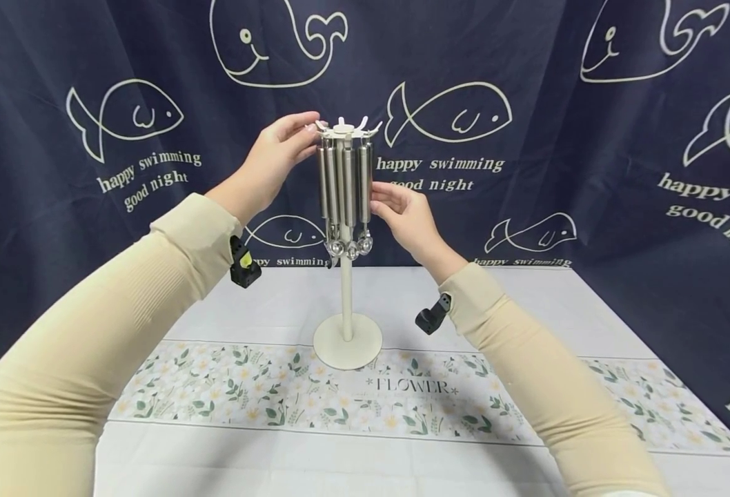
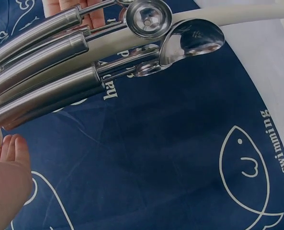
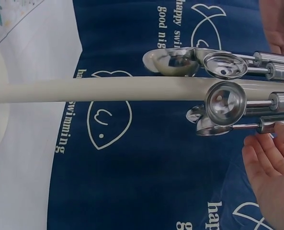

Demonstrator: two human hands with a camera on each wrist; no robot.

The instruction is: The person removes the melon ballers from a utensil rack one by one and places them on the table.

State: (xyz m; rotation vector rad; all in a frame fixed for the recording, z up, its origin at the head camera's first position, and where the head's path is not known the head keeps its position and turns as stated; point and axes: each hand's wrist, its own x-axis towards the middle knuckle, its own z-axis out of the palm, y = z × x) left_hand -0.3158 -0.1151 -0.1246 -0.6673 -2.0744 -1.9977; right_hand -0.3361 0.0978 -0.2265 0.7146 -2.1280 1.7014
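A cream stand (image 1: 347,290) rises upright from a round base, with white hooks around its top. Several steel scoops (image 1: 349,186) hang from it, bowls downward; one small round bowl (image 3: 225,103) has a hole in its middle, like a melon baller's. My left hand (image 1: 278,152) is at the hooks on the left side, its fingertips right by one hook (image 2: 0,137). Lower down on the right, my right hand (image 1: 405,210) pinches the handle of the outermost scoop (image 3: 213,128), thumb on one side and fingers on the other.
The stand's base (image 1: 348,352) rests on a white table (image 1: 265,455) across a flower-print strip (image 1: 216,386). Behind hangs a dark blue curtain (image 1: 526,200) with white fish drawings. In the left wrist view a larger pointed scoop (image 2: 194,43) hangs among the others.
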